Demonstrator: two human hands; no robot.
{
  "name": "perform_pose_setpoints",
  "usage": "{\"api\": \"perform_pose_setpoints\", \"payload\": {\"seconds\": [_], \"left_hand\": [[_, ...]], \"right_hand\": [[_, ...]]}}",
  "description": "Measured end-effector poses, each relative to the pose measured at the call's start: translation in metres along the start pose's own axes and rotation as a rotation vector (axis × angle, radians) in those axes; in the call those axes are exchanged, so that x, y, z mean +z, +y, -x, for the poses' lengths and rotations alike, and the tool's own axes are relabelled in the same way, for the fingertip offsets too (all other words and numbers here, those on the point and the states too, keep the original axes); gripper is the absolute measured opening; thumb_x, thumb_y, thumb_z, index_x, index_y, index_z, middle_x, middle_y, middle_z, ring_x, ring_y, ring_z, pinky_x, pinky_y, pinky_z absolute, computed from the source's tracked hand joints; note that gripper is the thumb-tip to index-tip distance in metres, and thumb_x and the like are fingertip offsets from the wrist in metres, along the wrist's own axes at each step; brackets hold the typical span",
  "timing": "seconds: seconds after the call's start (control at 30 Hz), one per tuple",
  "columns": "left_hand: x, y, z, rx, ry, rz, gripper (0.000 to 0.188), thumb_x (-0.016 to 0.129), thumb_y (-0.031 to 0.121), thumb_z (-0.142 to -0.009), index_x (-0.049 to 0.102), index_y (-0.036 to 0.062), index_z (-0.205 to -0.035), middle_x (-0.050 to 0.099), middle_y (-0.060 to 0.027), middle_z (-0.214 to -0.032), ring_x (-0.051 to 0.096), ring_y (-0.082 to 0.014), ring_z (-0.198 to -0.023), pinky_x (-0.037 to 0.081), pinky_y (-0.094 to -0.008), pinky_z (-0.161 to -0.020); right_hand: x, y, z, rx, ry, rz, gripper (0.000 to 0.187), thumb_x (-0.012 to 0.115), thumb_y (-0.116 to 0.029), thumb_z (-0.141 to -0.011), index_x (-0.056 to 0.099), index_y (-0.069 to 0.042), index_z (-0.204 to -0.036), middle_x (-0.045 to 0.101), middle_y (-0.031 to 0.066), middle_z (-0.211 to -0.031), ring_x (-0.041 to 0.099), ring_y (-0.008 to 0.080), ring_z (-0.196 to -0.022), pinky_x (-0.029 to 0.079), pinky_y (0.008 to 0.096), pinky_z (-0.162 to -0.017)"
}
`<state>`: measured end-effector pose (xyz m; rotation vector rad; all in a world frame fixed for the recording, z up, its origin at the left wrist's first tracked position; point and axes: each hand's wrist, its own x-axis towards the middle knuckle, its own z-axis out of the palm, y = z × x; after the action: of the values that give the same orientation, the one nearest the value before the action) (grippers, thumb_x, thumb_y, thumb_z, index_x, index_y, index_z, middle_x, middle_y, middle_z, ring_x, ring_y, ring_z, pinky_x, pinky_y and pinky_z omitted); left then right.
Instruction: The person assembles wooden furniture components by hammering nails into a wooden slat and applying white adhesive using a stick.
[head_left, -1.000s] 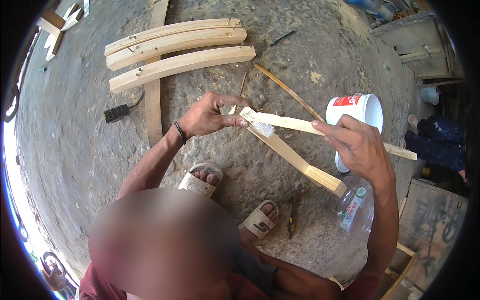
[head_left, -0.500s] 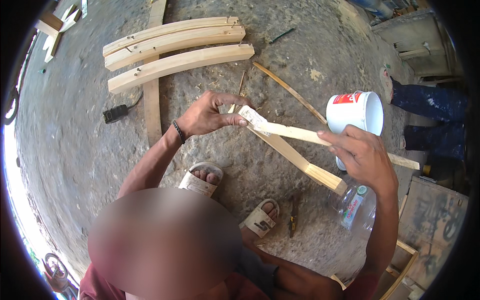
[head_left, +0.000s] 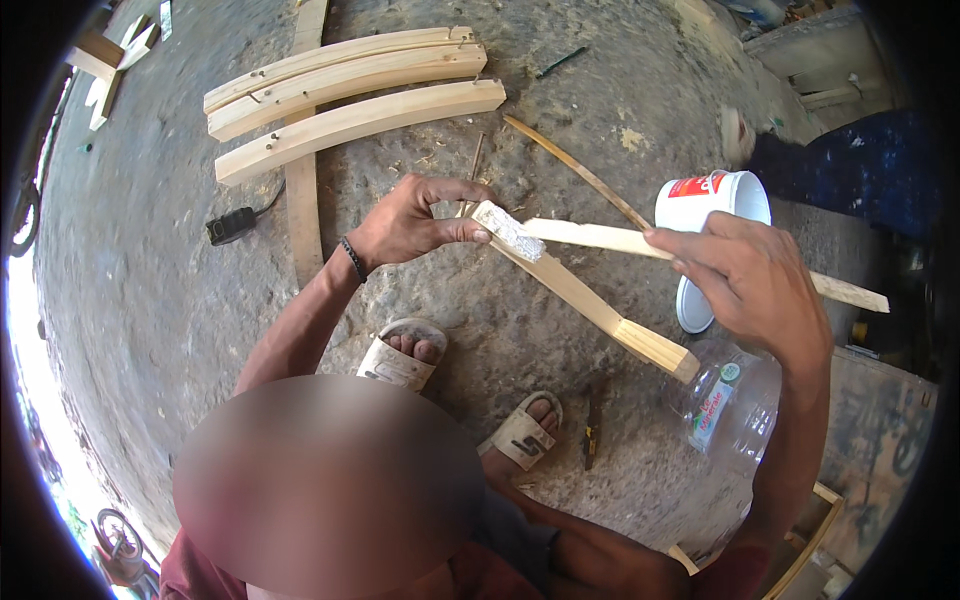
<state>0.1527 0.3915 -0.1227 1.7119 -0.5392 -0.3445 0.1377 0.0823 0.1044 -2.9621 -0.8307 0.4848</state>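
My left hand (head_left: 432,222) pinches the upper end of a pale wooden piece (head_left: 585,305) that slants down to the right. White paste (head_left: 512,231) coats the face of that end, close beside my thumb. In my right hand (head_left: 752,280) is a thin flat wooden stick (head_left: 600,236), gripped near its middle. The stick's tip reaches the edge of the paste; whether it touches cannot be made out. Under my right hand a white bucket (head_left: 690,205) lies tipped on its side, partly hidden by the hand.
Several curved wooden pieces (head_left: 360,128) with nails rest across a plank (head_left: 304,220) at the far left. A clear plastic bottle (head_left: 735,400) lies beside my right forearm. A narrow wood strip (head_left: 575,170), a black plug (head_left: 232,227) and a knife (head_left: 592,430) are on the floor.
My right hand has moved right and slightly up, drawing the stick's tip back across the coated end. The left hand stays nearly in place. A person at the right has shifted their legs.
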Motion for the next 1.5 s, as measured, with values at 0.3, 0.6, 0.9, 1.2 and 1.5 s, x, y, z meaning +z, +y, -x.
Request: {"api": "perform_pose_setpoints", "payload": {"seconds": [0.3, 0.6, 0.9, 1.2, 1.5], "left_hand": [[0.000, 0.000, -0.001, 0.018, -0.002, 0.039, 0.043, 0.081, 0.027, -0.081, 0.073, 0.0068, -0.119, 0.076, -0.0088, -0.113, 0.071, -0.0197, -0.108, 0.056, -0.0358, -0.093], [0.000, -0.001, -0.002, -0.019, -0.026, 0.031, 0.042, 0.081, 0.030, -0.084, 0.074, 0.0099, -0.119, 0.075, -0.0092, -0.116, 0.072, -0.0209, -0.105, 0.058, -0.0384, -0.091], [0.002, 0.001, -0.002, 0.007, -0.001, 0.026, 0.040, 0.080, 0.031, -0.085, 0.074, 0.0104, -0.119, 0.075, -0.0083, -0.117, 0.071, -0.0225, -0.109, 0.057, -0.0385, -0.093], [0.001, -0.002, 0.000, 0.023, 0.021, -0.045, 0.041, 0.080, 0.031, -0.085, 0.074, 0.0110, -0.120, 0.075, -0.0084, -0.117, 0.071, -0.0218, -0.108, 0.057, -0.0385, -0.092], [0.000, -0.001, -0.002, -0.018, -0.023, 0.056, 0.042, 0.081, 0.029, -0.084, 0.073, 0.0097, -0.121, 0.076, -0.0085, -0.115, 0.071, -0.0214, -0.107, 0.057, -0.0389, -0.093]], "right_hand": [[0.001, 0.022, 0.022, 0.108, -0.093, -0.540, 0.030, 0.062, -0.006, -0.094, 0.073, -0.007, -0.122, 0.072, 0.0132, -0.095, 0.064, 0.0204, -0.075, 0.048, 0.0355, -0.071], [0.038, 0.006, 0.010, -0.038, 0.155, -0.280, 0.037, 0.071, -0.012, -0.090, 0.073, -0.020, -0.125, 0.052, 0.0045, -0.070, 0.052, 0.0207, -0.063, 0.043, 0.0366, -0.063], [0.054, 0.019, -0.019, -0.149, 0.171, -0.075, 0.039, 0.074, -0.010, -0.086, 0.075, -0.025, -0.122, 0.052, 0.0040, -0.073, 0.052, 0.0194, -0.064, 0.042, 0.0370, -0.059], [0.048, 0.017, -0.015, -0.101, 0.263, -0.190, 0.037, 0.074, -0.011, -0.086, 0.075, -0.023, -0.121, 0.052, 0.0050, -0.073, 0.053, 0.0206, -0.064, 0.041, 0.0370, -0.058], [0.035, 0.012, 0.000, -0.090, 0.203, 0.018, 0.037, 0.075, -0.013, -0.084, 0.075, -0.022, -0.120, 0.049, 0.0058, -0.071, 0.051, 0.0213, -0.062, 0.041, 0.0389, -0.058]]}}
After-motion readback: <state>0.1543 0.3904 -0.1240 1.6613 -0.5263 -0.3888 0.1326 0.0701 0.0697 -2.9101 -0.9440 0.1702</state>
